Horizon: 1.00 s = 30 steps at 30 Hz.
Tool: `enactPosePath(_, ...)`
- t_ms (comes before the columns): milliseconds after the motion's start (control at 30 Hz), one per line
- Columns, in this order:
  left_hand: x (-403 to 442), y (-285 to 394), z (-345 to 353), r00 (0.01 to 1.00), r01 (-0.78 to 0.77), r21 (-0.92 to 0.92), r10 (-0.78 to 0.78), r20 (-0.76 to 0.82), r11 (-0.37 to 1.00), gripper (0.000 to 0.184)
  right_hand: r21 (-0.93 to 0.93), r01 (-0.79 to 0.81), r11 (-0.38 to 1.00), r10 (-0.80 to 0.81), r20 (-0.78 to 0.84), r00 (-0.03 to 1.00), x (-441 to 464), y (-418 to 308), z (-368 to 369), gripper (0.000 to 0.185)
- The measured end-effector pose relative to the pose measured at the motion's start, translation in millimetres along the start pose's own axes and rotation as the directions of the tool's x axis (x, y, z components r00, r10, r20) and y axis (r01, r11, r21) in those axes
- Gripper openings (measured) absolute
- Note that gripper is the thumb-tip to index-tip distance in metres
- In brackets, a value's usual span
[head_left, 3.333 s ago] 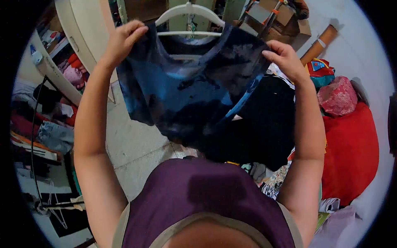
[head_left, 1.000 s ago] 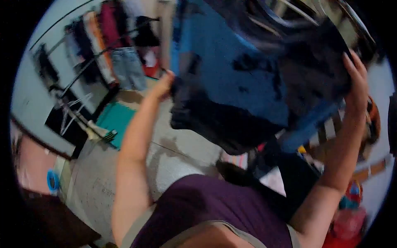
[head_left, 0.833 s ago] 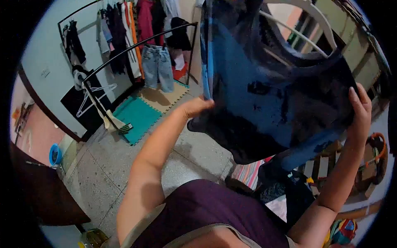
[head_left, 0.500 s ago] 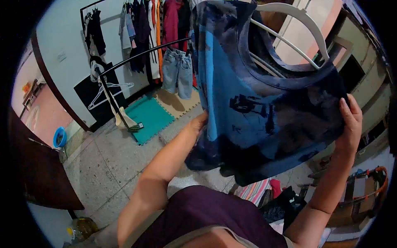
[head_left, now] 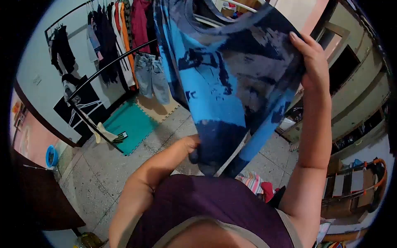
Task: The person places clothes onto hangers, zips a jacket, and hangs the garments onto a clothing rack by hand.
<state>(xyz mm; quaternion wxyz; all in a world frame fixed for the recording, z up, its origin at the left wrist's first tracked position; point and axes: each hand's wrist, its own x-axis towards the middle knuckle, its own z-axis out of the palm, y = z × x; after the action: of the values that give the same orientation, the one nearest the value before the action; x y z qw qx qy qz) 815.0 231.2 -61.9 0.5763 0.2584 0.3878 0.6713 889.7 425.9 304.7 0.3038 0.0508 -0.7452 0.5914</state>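
A sleeveless blue, grey and black patterned shirt hangs in front of me on a white hanger, which shows through the neckline. My right hand is closed on the shirt's right edge near the shoulder, thumb in front. Low on the opposite side, my left hand grips the shirt near its hem; most of those fingers are hidden by the cloth. The shirt's lower part falls in folds close to my chest.
A black clothes rack stands at left, with several garments and denim shorts on it. White hangers hang at its near end. Green foam mat covers part of the floor. Striped cloth lies below the shirt; a blue basin is far left.
The shirt has moved left and turned, its lower part drawn in toward my body. My right hand has risen and shifted left along with it; my left hand is lower. The view has swung right.
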Motion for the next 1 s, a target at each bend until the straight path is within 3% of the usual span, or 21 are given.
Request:
enactPosePath(200, 20.2, 59.7, 12.8, 0.996, 0.025, -0.058, -0.02, 0.082, 0.998, 0.043, 0.119, -0.038, 0.992, 0.024, 0.117, 0.993, 98.8, 53.6, 32.5, 0.02)
enactPosePath(300, 2.8, 93.5, -10.0, 0.964, 0.077, -0.406, 0.036, 0.262, 0.911, 0.043, 0.136, -0.036, 0.99, 0.014, 0.16, 0.987, 145.8, 72.9, 63.3, 0.022)
enactPosePath(400, -3.7, 105.6, -46.0, 0.937, -0.189, -0.05, 0.195, 0.291, 0.981, 0.046, 0.101, 0.022, 0.995, -0.043, 0.209, 0.977, 160.7, 73.0, 76.3, 0.027)
enactPosePath(433, -6.8, 110.4, -60.8, 0.999, -0.049, 0.25, 0.05, 0.006, 0.967, 0.047, 0.089, 0.058, 0.994, -0.073, 0.176, 0.982, 164.8, 75.4, 78.8, 0.029)
enactPosePath(467, -15.6, 117.2, -78.3, 0.951, 0.163, 0.463, -0.014, -0.308, 0.871, 0.049, 0.085, 0.075, 0.994, -0.089, 0.181, 0.98, 174.5, 75.3, 86.4, 0.029)
enactPosePath(533, -41.3, 137.9, -93.5, 0.725, 0.149, 0.626, 0.346, -0.596, 0.765, 0.052, 0.084, 0.102, 0.991, -0.116, 0.186, 0.976, 196.6, 75.2, 95.2, 0.029)
enactPosePath(567, -70.9, 158.6, -102.8, 0.532, -0.117, 0.694, 0.635, -0.56, 0.71, 0.054, 0.117, 0.114, 0.987, -0.137, 0.218, 0.966, 214.0, 72.5, 111.6, 0.029)
enactPosePath(600, -98.1, 189.3, -107.6, 0.518, -0.208, 0.687, 0.674, -0.526, 0.696, 0.054, 0.128, 0.103, 0.986, -0.122, 0.152, 0.981, 226.7, 70.0, 118.1, 0.03)
enactPosePath(633, -119.9, 201.8, -133.2, 0.383, -0.119, 0.836, 0.802, -0.459, 0.536, 0.055, 0.144, 0.132, 0.981, -0.147, 0.099, 0.984, 237.1, 69.0, 124.9, 0.032)
enactPosePath(667, -138.8, 203.2, -184.0, 0.194, -0.123, 0.945, 0.941, -0.277, 0.304, 0.054, 0.164, 0.165, 0.973, -0.174, 0.045, 0.984, 247.8, 67.6, 131.6, 0.033)
enactPosePath(700, -162.3, 227.4, -190.2, 0.119, 0.095, 0.983, 0.979, -0.167, 0.156, 0.052, 0.155, 0.182, 0.971, -0.194, 0.071, 0.978, 254.2, 63.9, 138.6, 0.036)
enactPosePath(767, -227.1, 273.1, -245.3, -0.025, 0.374, 0.922, 0.993, 0.116, -0.098, 0.053, 0.178, 0.227, 0.957, -0.229, -0.011, 0.973, 272.2, 57.4, 158.3, 0.037)
enactPosePath(800, -248.4, 299.7, -247.6, 0.04, 0.73, 0.648, 0.96, 0.278, -0.218, 0.055, 0.215, 0.23, 0.949, -0.23, -0.025, 0.973, 280.4, 53.9, 167.2, 0.038)
enactPosePath(833, -263.9, 324.2, -238.2, 0.002, 0.747, 0.623, 0.938, 0.347, -0.232, 0.054, 0.239, 0.249, 0.939, -0.251, -0.022, 0.968, 283.0, 52.1, 174.5, 0.039)
enactPosePath(900, -291.7, 376.5, -221.6, -0.065, 0.79, 0.562, 0.877, 0.475, -0.246, 0.053, 0.171, 0.429, 0.887, -0.374, -0.279, 0.884, 275.8, 47.3, 242.1, 0.025)
enactPosePath(933, -300.3, 394.6, -225.5, -0.093, 0.812, 0.527, 0.837, 0.539, -0.249, 0.053, 0.167, 0.472, 0.866, -0.417, -0.281, 0.864, 284.3, 49.3, 251.2, 0.026)
enactPosePath(1000, -328.2, 413.7, -270.1, -0.083, 0.809, 0.549, 0.883, 0.461, -0.211, 0.05, 0.188, 0.511, 0.839, -0.469, -0.228, 0.853, 302.3, 46.7, 258.2, 0.027)
